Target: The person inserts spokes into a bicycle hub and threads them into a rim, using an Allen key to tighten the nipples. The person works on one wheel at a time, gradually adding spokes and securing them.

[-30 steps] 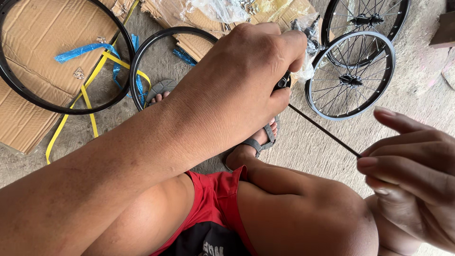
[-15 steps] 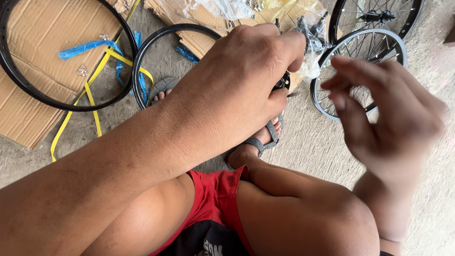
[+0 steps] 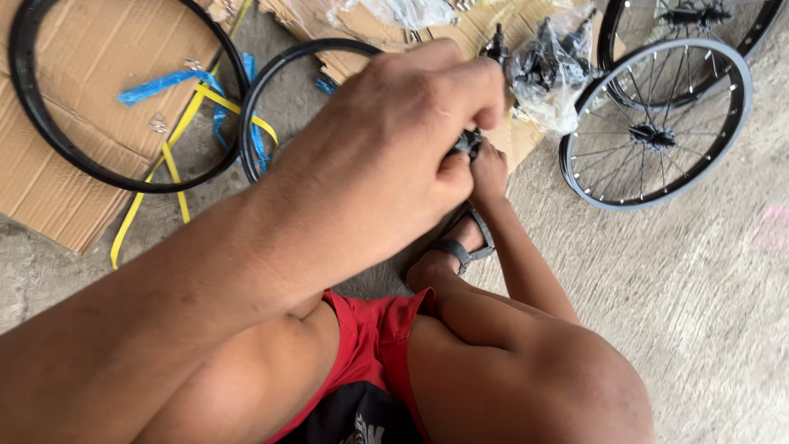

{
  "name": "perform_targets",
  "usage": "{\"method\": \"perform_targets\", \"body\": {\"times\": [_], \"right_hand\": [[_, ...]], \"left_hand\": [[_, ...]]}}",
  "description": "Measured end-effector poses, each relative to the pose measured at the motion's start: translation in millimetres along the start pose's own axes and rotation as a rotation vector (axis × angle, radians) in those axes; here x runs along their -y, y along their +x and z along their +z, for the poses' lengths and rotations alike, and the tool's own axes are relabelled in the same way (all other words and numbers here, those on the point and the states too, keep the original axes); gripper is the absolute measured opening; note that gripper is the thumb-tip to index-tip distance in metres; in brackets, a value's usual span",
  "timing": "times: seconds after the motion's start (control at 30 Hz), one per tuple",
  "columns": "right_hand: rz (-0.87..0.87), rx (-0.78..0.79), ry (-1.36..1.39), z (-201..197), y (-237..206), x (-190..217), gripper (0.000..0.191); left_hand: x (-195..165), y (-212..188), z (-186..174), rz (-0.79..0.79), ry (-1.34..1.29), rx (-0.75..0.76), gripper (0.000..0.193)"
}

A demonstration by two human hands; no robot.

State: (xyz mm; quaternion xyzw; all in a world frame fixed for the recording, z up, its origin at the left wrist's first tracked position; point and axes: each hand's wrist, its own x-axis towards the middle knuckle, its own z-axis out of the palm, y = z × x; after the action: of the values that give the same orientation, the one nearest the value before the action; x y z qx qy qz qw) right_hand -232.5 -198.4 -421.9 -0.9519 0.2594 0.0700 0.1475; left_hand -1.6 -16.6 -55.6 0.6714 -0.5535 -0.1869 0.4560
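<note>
My left hand (image 3: 394, 156) fills the middle of the view, its fingers closed around a small black metal part (image 3: 468, 143) that only peeks out by the thumb. My right hand (image 3: 490, 171) comes up from below and touches the same part. Its fingertips are hidden behind my left hand, so its grip is unclear. My right forearm (image 3: 526, 263) runs down to my knee (image 3: 542, 370). I sit low in red and black shorts (image 3: 374, 362), with one sandalled foot (image 3: 460, 247) on the concrete.
Two bare black rims (image 3: 37, 123) (image 3: 255, 107) lie on flattened cardboard (image 3: 90, 57) with yellow and blue straps (image 3: 177, 140). A clear plastic bag of black parts (image 3: 546, 70) sits ahead. Two spoked wheels (image 3: 657, 131) lie at the upper right on grey concrete floor (image 3: 699, 288).
My right hand has come down from open air on the right and moved left under my left hand to the black part. My left hand has stayed closed and barely moved.
</note>
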Motion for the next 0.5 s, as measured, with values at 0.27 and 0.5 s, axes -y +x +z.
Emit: {"method": "perform_targets", "body": {"times": [0.27,0.5], "right_hand": [[0.286,0.164,0.235,-42.2,7.8,20.8,0.048],[-0.007,0.013,1.100,-197.4,-22.3,22.8,0.010]], "left_hand": [[-0.5,3.5,2.2,0.014,0.038,0.037,0.021],[-0.2,4.0,2.1,0.052,0.055,0.032,0.020]]}}
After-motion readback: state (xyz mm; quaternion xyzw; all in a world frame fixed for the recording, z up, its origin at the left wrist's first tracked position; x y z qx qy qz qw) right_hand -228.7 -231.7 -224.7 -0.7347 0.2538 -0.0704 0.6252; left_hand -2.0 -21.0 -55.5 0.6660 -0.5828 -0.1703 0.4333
